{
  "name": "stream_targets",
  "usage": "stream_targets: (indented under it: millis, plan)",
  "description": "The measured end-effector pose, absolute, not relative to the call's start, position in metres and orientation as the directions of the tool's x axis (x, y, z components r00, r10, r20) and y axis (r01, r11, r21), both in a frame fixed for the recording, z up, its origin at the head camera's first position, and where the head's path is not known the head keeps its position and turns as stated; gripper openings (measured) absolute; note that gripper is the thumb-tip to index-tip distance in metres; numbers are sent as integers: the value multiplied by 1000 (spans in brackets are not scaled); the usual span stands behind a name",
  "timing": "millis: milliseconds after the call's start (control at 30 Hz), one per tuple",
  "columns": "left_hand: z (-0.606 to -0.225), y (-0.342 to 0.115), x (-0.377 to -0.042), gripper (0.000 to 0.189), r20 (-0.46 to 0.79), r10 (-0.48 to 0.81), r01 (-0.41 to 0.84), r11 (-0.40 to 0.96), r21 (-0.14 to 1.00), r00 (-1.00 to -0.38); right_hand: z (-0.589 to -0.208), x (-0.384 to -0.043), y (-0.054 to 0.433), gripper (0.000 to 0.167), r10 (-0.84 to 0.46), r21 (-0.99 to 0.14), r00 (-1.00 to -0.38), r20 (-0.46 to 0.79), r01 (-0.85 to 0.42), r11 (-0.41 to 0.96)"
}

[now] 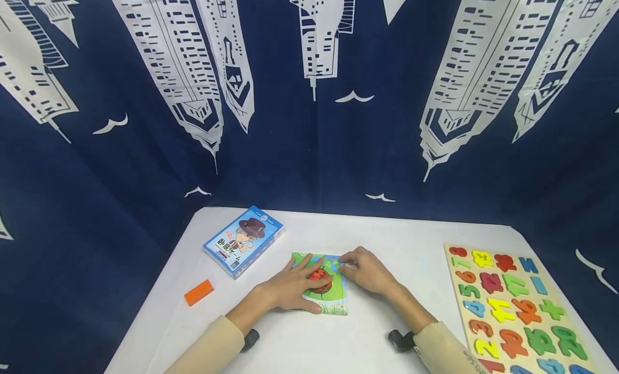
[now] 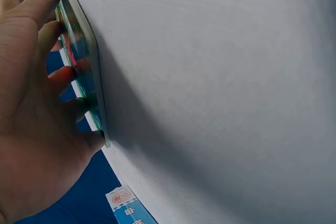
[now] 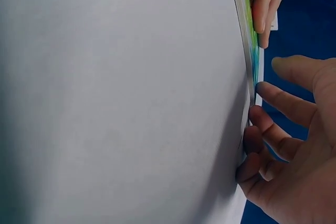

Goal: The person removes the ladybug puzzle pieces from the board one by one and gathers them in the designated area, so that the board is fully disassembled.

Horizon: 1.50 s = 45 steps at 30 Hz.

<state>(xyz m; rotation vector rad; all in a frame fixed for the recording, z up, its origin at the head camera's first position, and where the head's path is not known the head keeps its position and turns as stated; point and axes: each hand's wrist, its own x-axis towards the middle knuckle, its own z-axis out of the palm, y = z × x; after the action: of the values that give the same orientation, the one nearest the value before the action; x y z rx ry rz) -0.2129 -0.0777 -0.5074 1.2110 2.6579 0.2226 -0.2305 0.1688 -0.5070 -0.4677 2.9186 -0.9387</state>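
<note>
A thin square board with a red ladybug on green [image 1: 335, 294] lies flat near the middle of the white table. My left hand [image 1: 292, 287] rests on its left part, fingers spread across the picture and partly covering the ladybug. In the left wrist view the board's pale edge [image 2: 93, 51] shows beside that hand. At the far right corner, my right hand [image 1: 368, 271] touches the board with bent fingertips. The right wrist view shows the thumb of the right hand [image 3: 296, 135] apart from its fingers, whose tips meet the board's edge and the table.
A blue box with a cartoon figure in a hat [image 1: 244, 241] lies at the back left. Nearer stands an orange block [image 1: 199, 293]. A wooden number board [image 1: 459, 288] with colourful pieces covers the right side of the table [image 1: 387, 231]. Behind hangs a dark blue patterned curtain [image 1: 309, 148].
</note>
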Motion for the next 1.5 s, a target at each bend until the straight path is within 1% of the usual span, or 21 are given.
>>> stream_targets:
  millis: [200,400,533,767,967,1133,1267,1400,1500]
  plan:
    - [-509,-77,-213,77,-126,751,722,659,211,-648,-504,-231,165,20,-283,-564,-958,48,-260,784]
    - [-507,-76,-213,77,-129,745,713,665,222,-655,-503,-232,164,33,-280,-562,-959,43,-255,787]
    - [-507,-76,-213,76,-136,745,713,665,222,-653,-503,-232,164,35,-276,-576,-960,36,-246,779]
    - [-507,-76,-214,77,-134,744,715,666,210,-654,-503,-234,163,30,-238,-621,-971,24,-201,758]
    - [-509,-76,-214,77,-129,745,718,666,204,-654,-504,-235,160,17,-170,-669,-985,4,-129,732]
    - [-510,-77,-214,78,-131,746,720,665,199,-653,-503,-236,158,17,-117,-714,-993,-10,-74,696]
    - [-511,-77,-215,78,-127,747,722,664,194,-652,-504,-237,157,12,-95,-758,-995,-29,-40,651]
    - [-511,-78,-214,78,-126,749,724,662,194,-651,-506,-237,156,13,-112,-808,-992,-57,-20,588]
    - [-510,-78,-214,77,-126,751,725,660,199,-648,-507,-237,155,16,-126,-823,-990,-65,-19,568]
